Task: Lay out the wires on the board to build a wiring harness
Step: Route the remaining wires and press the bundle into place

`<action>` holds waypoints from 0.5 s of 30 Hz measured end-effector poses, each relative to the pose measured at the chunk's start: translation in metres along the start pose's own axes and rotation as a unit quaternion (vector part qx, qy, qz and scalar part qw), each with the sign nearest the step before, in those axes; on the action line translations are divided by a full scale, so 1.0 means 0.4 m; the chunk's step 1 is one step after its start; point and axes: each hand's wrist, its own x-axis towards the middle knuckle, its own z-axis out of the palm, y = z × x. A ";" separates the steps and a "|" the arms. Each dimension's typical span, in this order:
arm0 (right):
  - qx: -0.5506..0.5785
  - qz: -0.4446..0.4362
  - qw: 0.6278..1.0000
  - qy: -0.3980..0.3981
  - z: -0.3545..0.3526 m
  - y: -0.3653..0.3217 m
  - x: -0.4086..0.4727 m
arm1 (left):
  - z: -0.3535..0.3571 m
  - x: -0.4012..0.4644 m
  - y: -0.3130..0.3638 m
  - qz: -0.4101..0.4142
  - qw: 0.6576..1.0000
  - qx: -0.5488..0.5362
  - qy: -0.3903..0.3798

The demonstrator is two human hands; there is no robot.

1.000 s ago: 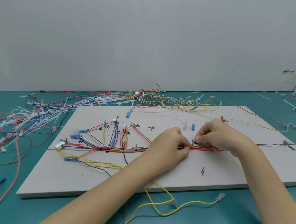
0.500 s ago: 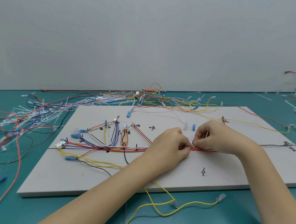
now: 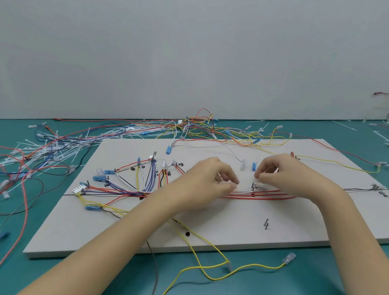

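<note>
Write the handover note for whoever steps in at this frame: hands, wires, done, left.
Left hand: over the red wire run mid-board, fingers curled; grip unclear.
Right hand: same, beside the peg.
Done: wires fanned out from the white connector on the board.
Left: yellow wire hangs off the front edge; loose wires lie behind the board.

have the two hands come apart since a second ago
Yes. The left hand and right hand have drawn apart along the red wires, uncovering a pin on the board.
</note>
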 end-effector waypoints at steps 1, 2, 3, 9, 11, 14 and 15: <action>0.003 -0.003 1.000 0.014 0.000 0.000 0.001 | -0.028 -0.009 -0.003 -0.019 0.999 0.011 -0.023; 0.006 -0.008 1.000 0.025 0.000 -0.001 0.002 | -0.058 -0.019 -0.008 -0.038 0.997 0.025 -0.057; 0.009 -0.012 0.999 0.033 0.001 -0.002 0.003 | -0.087 -0.029 -0.014 -0.058 0.993 0.034 -0.094; 0.022 -0.020 0.998 0.049 0.009 -0.002 0.009 | -0.200 -0.070 -0.058 -0.088 0.992 0.010 -0.088; 0.017 -0.021 0.999 0.047 0.011 -0.001 0.011 | -0.245 -0.086 -0.096 -0.114 0.982 0.042 -0.142; 0.019 -0.018 0.999 0.042 0.013 -0.001 0.013 | -0.329 -0.144 -0.168 -0.202 0.938 0.070 -0.271; 0.022 -0.016 0.999 0.041 0.014 0.000 0.014 | -0.354 -0.167 -0.193 -0.225 0.929 0.063 -0.286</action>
